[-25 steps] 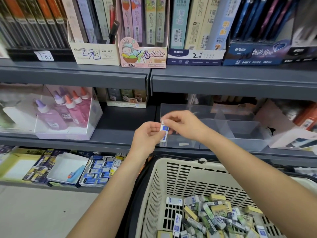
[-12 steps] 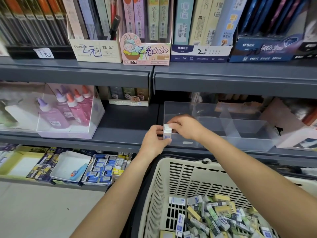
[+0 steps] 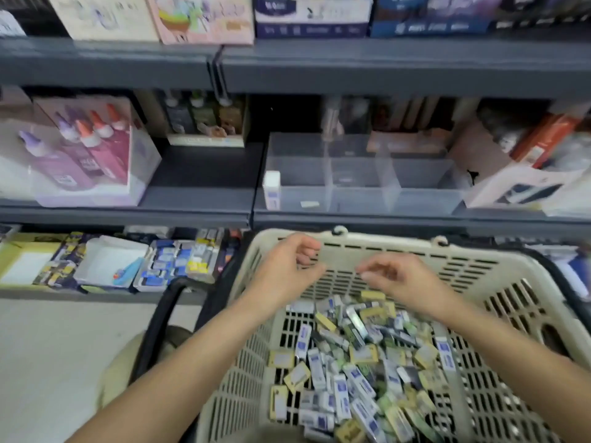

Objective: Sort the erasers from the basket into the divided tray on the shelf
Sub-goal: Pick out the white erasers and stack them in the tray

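Note:
A cream plastic basket (image 3: 473,276) in front of me holds a heap of several wrapped erasers (image 3: 355,362), white-blue, yellow and green. On the grey shelf above it stands a clear divided tray (image 3: 361,183). One white eraser with a blue label (image 3: 271,190) stands upright in the tray's left front corner. My left hand (image 3: 284,273) and my right hand (image 3: 399,279) hover over the basket's far side, fingers loosely curled, holding nothing.
A clear box of purple and pink glue bottles (image 3: 80,155) sits on the same shelf to the left. Boxed goods (image 3: 524,174) crowd the tray's right side. A lower shelf at left holds trays of small stationery (image 3: 172,263). The basket's black handle (image 3: 160,321) hangs at its left.
Both hands let go of the white-blue eraser in the tray's left front corner and dropped back down over the basket. The view tilted downward.

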`<state>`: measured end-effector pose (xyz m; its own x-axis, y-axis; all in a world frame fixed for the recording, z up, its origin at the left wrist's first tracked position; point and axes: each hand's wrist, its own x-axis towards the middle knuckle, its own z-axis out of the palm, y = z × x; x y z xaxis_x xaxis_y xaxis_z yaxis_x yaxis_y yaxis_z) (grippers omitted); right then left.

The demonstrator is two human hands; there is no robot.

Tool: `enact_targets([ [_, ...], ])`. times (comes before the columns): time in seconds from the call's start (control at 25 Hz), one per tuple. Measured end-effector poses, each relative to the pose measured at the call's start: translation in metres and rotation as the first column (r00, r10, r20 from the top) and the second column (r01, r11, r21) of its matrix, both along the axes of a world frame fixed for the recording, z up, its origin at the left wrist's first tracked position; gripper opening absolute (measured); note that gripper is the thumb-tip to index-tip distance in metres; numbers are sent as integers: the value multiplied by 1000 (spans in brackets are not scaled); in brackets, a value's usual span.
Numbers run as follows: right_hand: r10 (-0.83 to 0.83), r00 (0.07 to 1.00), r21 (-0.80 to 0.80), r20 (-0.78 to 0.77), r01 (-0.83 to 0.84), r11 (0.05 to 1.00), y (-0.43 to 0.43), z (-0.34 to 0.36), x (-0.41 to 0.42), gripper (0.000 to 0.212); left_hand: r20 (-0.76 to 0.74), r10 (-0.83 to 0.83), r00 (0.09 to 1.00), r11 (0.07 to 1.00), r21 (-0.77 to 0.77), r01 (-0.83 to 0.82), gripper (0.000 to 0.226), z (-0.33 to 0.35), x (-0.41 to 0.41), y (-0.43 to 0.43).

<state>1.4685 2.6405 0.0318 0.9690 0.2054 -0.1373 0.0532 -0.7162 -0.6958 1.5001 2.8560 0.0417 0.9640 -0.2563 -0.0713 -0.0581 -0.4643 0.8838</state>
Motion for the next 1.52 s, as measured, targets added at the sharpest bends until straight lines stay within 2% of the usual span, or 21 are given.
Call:
enact_targets([
  [0.08, 35, 993, -135, -114, -50, 990, -19, -40, -30, 18, -181, -112, 977, 994, -10, 112, 22, -11, -7, -25],
  [0.16, 81, 977, -230, -199, -127, 965, -26, -73, -49, 29, -286, -113, 951, 993, -17, 113, 20, -26, -6, -49],
  [0.24, 107, 967, -324, -233, -181, 928, -21, -95, -55, 41, -343, -73, 936, 996, 31, 89, 17, -52, -7, -66],
  [0.36, 23, 975, -435, -219, -119, 892, -8, -116, -56, 53, -425, 82, 901, 990, 139, -25, 15, -101, -12, -65],
  [0.48, 111, 971, -528, -212, -209, 823, -8, -126, -60, 65, -449, 170, 877, 950, 313, -24, 25, -132, -8, -42],
  [0.6, 55, 980, -527, -189, -149, 836, -26, -119, -58, 54, -492, 150, 858, 874, 472, 118, 32, -149, -10, -31],
  [0.68, 59, 989, -569, -137, -128, 812, -34, -113, -62, 47, -503, 167, 848, 797, 575, 184, 47, -157, -16, -33],
  [0.76, 159, 980, -559, -122, -200, 804, -31, -110, -74, 37, -468, 210, 859, 753, 637, 163, 53, -164, -17, -35],
  [0.84, 287, 941, -529, -180, -338, 778, -18, -113, -88, 40, -472, 178, 863, 714, 666, 218, 38, -167, -19, -35],
  [0.88, 321, 922, -542, -215, -386, 747, -11, -116, -92, 48, -497, 145, 856, 689, 671, 272, 26, -168, -20, -34],
  [0.96, 319, 912, -590, -257, -410, 695, 1, -123, -96, 69, -546, 122, 829, 651, 674, 348, 29, -169, -21, -33],
  [1.0, 310, 910, -607, -274, -414, 678, 7, -127, -98, 77, -574, 132, 808, 671, 651, 353, 29, -168, -20, -32],
  [1.12, 316, 897, -591, -311, -442, 675, 18, -134, -103, 83, -690, 170, 704, 842, 473, 260, 6, -160, -16, -27],
  [1.24, 344, 876, -472, -339, -475, 743, 7, -128, -97, 65, -843, 87, 531, 963, 208, 173, 15, -140, -16, -22],
  [1.32, 349, 862, -427, -368, -490, 760, -2, -123, -92, 58, -879, -6, 476, 953, 139, 269, 27, -129, -21, -28],
  [1.4, 315, 864, -446, -393, -479, 756, 0, -120, -93, 53, -862, -38, 505, 889, 202, 412, 36, -129, -30, -39],
  [1.52, 257, 861, -447, -438, -457, 769, 18, -121, -97, 50, -836, -13, 549, 830, 297, 472, 32, -138, -42, -48],
])
